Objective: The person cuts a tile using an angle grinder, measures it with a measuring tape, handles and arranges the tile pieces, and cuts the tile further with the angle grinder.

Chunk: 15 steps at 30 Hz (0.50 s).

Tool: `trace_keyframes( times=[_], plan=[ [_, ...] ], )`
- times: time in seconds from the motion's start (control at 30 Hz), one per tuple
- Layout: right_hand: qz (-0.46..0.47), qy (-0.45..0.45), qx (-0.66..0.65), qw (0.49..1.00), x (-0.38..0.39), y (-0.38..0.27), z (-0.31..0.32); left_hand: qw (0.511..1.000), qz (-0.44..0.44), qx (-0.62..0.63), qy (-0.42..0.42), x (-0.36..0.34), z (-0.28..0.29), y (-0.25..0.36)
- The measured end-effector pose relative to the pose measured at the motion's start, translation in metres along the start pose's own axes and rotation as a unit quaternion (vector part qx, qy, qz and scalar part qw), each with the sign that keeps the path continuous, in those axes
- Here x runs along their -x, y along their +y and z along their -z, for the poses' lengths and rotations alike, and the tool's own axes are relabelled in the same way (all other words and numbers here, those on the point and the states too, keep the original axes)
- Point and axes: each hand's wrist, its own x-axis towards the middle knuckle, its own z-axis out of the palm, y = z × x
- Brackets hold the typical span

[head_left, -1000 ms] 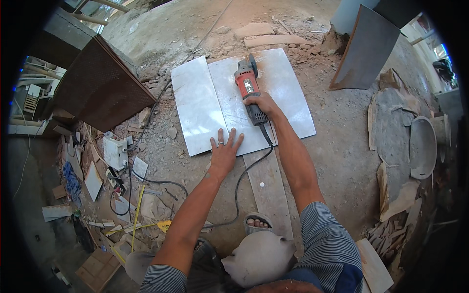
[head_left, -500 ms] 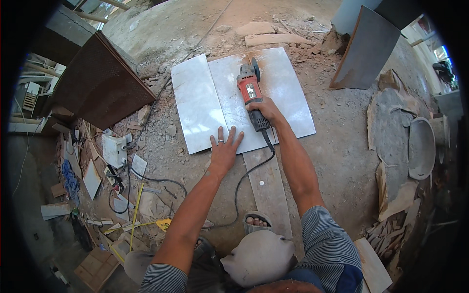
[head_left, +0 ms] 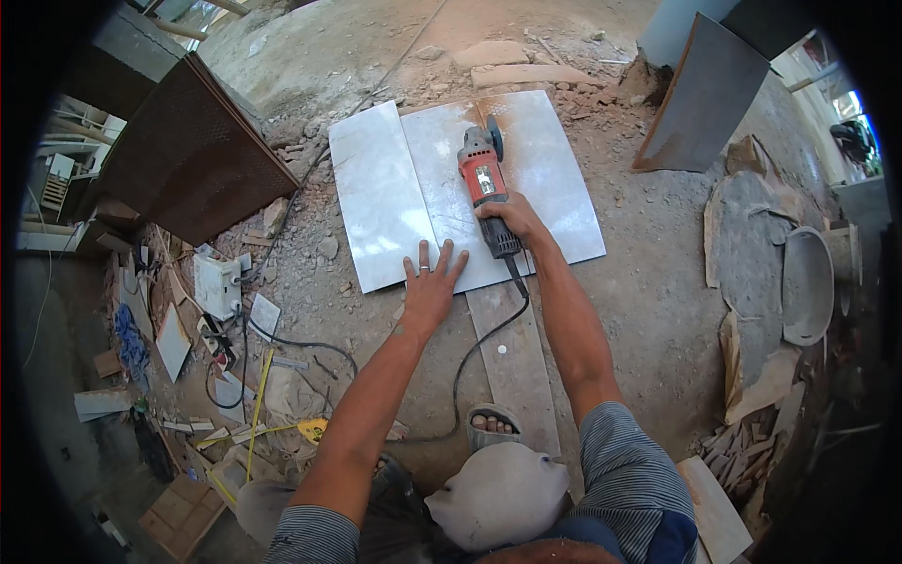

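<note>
My right hand (head_left: 510, 216) is wrapped round the black rear body of a red and grey angle grinder (head_left: 484, 179). The grinder's disc (head_left: 495, 138) stands on edge at the far end, over a brownish dust streak on a pale grey tile (head_left: 554, 179). A cut line seems to run from the disc toward me, partly hidden by the tool. My left hand (head_left: 432, 282) lies with fingers spread on the near edge of the tiles, across the seam with a narrower left piece (head_left: 371, 207). The power cord (head_left: 458, 367) trails from the grinder's rear and loops left.
A wooden board (head_left: 515, 362) runs under the tiles toward my sandalled foot (head_left: 493, 423). To the left are a white electrical box (head_left: 218, 287), a yellow tape measure (head_left: 312, 430) and tile scraps. Brown tiles (head_left: 193, 150) lean at the far left; a grey basin (head_left: 809, 285) stands right.
The grinder has shifted very slightly toward me, with my right hand still round it. My left hand stays flat on the tiles.
</note>
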Motion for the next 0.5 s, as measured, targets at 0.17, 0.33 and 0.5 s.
trace_keyframes(
  times=[0.17,0.33,0.5],
  plan=[
    [0.004,-0.012,-0.001,1.000,-0.012,0.005,0.000,1.000,0.003,0.004,0.002,0.001,-0.003,-0.001],
    [-0.013,-0.026,-0.017,0.999,-0.012,0.004,0.004,1.000,0.002,0.002,0.000,-0.003,-0.002,0.000],
    [0.002,-0.001,-0.008,1.000,0.017,0.010,-0.002,1.000,0.006,0.006,0.008,-0.001,-0.002,-0.001]
  ],
)
